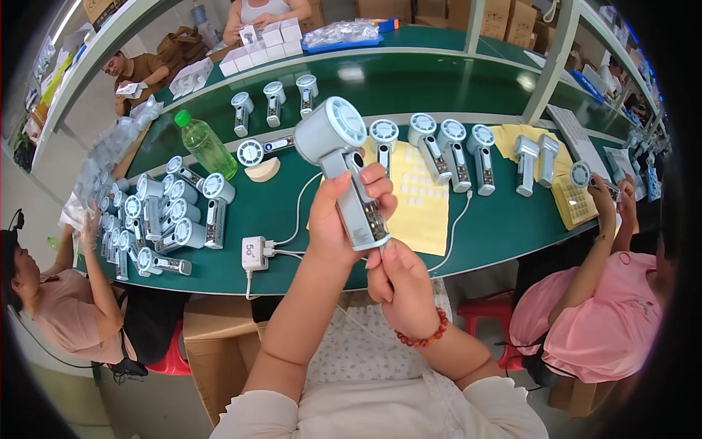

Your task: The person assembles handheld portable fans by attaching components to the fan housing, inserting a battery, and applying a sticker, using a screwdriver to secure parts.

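Note:
My left hand (333,219) is wrapped round the handle of a pale blue handheld fan (327,132), held tilted above the table with its round head up. Below it, my right hand (406,289) pinches the end of a white charging cable (355,320) against the bottom of the handle. Whether the plug sits fully in its socket is hidden by my fingers. Behind the held fan, more fans of the same kind, among them an upright fan (423,126), stand in a row, beside and partly over a yellow sticker sheet (417,219).
A white multi-port charger (254,253) with cables lies on the green table (504,227). Many fans (186,233) crowd the left, near a green bottle (207,146) and a round beige piece (263,170). Co-workers sit at left and right; a metal post (550,80) rises behind.

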Demonstrator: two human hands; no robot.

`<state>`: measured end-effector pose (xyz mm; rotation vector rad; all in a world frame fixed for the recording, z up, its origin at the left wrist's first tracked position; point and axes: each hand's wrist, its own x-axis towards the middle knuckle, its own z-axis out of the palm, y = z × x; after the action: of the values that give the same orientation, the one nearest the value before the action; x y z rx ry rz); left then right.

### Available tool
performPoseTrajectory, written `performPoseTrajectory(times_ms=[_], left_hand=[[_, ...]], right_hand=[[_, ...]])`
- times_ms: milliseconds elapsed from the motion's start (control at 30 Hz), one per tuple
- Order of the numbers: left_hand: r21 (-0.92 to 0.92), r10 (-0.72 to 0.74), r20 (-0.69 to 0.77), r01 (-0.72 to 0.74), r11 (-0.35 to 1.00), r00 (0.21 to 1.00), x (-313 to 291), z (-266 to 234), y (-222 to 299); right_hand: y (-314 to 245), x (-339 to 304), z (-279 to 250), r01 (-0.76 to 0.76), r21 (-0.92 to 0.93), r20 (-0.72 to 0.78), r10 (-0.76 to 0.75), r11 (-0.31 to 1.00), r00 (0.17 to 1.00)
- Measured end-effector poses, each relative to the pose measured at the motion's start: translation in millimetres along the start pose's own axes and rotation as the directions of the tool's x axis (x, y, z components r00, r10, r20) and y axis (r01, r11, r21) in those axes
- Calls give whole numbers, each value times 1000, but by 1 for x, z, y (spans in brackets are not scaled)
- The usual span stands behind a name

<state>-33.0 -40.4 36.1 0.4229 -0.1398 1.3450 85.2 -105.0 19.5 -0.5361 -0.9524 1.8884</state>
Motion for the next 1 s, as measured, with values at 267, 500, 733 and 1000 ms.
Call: performPoseTrajectory(times_ms=[267, 500, 733, 1000], left_hand=[[254, -99, 148, 59, 965, 984, 4, -1, 10], [-28, -174, 4, 174, 984, 985, 7, -11, 1], [-251, -257, 81, 270, 930, 963, 16, -31, 2], [758, -2, -246, 194, 622, 969, 31, -22, 14]], right_hand=[[-18, 3, -6, -223, 203, 116, 203, 953, 972], [-25, 3, -8, -287, 218, 119, 267, 933, 956], [-17, 14, -12, -283, 74, 54, 280, 956, 959], [-13, 52, -35, 180, -626, -116, -319, 759, 941]])
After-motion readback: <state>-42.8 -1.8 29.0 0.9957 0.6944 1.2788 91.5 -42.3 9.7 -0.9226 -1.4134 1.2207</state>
